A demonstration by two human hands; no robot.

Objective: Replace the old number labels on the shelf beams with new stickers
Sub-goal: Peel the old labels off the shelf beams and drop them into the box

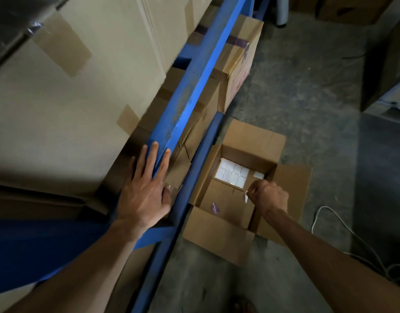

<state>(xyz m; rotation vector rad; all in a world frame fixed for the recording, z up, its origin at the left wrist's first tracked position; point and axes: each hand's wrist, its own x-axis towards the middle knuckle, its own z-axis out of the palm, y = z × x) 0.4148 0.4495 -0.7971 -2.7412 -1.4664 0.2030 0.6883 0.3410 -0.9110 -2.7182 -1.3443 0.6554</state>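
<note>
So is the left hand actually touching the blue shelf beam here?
Touching. The head view shows the left hand lying flat on the blue shelf beam, fingers spread across its face.

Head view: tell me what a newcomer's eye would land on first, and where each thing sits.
The blue shelf beam cuts diagonally up the middle, with the left hand pressed flat on its lower end. To its right, an open cardboard box sits on the floor with white packets at its far side. The right hand hovers over the box, pinching a small white scrap.
</note>
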